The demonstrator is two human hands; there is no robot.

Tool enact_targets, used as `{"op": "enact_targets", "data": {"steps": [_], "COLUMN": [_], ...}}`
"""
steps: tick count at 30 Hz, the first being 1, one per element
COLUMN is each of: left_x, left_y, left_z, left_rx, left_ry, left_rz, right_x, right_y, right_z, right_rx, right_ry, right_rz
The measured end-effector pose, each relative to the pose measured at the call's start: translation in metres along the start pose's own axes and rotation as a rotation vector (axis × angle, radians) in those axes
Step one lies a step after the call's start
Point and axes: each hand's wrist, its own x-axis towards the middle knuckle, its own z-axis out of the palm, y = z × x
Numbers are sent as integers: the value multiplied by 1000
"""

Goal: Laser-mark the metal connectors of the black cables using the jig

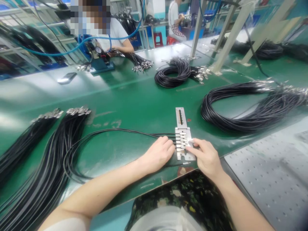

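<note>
A metal fixture plate (189, 155) lies on the green table, its slotted upper flap (181, 117) pointing away from me. Several silver cable connectors (182, 137) sit side by side across the plate, their black cables (120, 130) running left in a loop. My left hand (160, 153) is closed on the black cables just left of the plate. At the plate's right side is my right hand (207, 155), thumb and forefinger apart, fingertips touching the plate and a connector end. One more cable end (186, 163) lies below the plate, nearer to me.
Black cable bundles (51, 154) lie at the left, and coiled bundles (174, 73) (226, 123) at the back and right. A perforated metal panel (271, 173) is at the right. Across the table, a person (117, 33) works at a blue press (102, 64) near a phone (67, 78).
</note>
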Motion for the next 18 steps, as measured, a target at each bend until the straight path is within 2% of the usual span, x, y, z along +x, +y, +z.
{"op": "enact_targets", "data": {"steps": [5,10,18], "left_x": [2,1,8], "left_y": [-3,-4,4], "left_z": [4,7,-12], "left_rx": [-57,-73,-13], "left_ry": [-1,-14,-123], "left_rz": [23,-25,-59], "right_x": [1,4,5], "right_y": [-1,-1,-1], "right_z": [0,2,3], "right_rx": [26,31,31], "right_ry": [3,9,5], "right_rz": [40,45,60]}}
